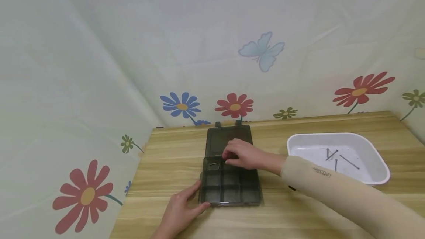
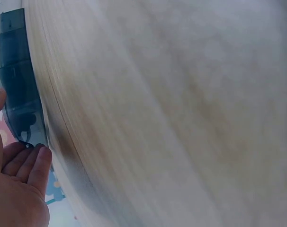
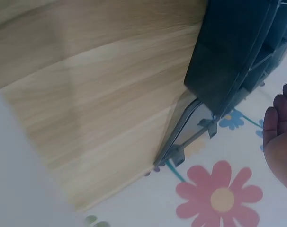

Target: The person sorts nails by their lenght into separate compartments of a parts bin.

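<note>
A dark see-through compartment box (image 1: 230, 186) lies on the wooden table with its lid (image 1: 219, 139) folded back toward the wall. At the front left corner my left hand (image 1: 180, 207) holds the box, thumb by the front edge and fingers along the left side. Over the back row hovers my right hand (image 1: 244, 154), fingers curled. A short pale screw (image 1: 218, 155) sticks out at its fingertips. Small screws (image 1: 213, 164) lie in the back left compartment. In the right wrist view the right hand (image 3: 282, 127) shows at the edge, beyond the box's side.
A white tray (image 1: 382, 169) with several long screws (image 1: 349, 161) stands to the right, and the right forearm crosses in front of it. A small black object (image 1: 292, 188) shows beside the sleeve. A flower-printed curtain (image 1: 282, 84) hangs behind the table.
</note>
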A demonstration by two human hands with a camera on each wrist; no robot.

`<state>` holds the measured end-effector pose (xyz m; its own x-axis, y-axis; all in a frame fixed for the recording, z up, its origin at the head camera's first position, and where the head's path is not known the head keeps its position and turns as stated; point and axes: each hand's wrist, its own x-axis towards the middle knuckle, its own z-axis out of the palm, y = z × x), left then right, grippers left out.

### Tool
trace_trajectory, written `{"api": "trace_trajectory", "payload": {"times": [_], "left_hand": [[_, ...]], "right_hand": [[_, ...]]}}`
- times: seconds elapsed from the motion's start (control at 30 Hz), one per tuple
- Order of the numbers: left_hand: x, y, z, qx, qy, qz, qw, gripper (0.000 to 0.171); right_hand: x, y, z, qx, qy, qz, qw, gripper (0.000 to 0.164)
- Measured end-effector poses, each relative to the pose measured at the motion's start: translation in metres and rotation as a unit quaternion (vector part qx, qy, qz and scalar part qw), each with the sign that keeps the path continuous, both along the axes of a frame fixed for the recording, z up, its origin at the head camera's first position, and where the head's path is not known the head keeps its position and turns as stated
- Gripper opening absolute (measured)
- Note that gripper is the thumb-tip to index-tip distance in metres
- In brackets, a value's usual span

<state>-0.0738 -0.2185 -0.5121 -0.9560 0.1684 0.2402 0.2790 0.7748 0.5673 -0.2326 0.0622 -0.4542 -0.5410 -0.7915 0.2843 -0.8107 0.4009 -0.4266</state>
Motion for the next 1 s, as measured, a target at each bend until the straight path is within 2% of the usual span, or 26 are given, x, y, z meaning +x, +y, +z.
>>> {"api": "trace_trajectory", "payload": {"times": [0.3, 0.5, 1.0], "left_hand": [[0.0, -0.002, -0.003, 0.001, -0.001, -0.002, 1.0, 0.072], [0.001, -0.004, -0.003, 0.009, -0.016, 0.002, 0.9998, 0.072], [-0.001, -0.001, -0.001, 0.005, -0.022, 0.004, 0.9997, 0.072]], "right_hand": [[0.005, 0.045, 0.014, -0.031, -0.026, 0.009, 0.999, 0.022], [0.006, 0.08, 0.023, -0.01, -0.072, -0.026, 0.997, 0.026], [0.01, 0.176, 0.043, 0.011, -0.037, -0.112, 0.993, 0.031]]}}
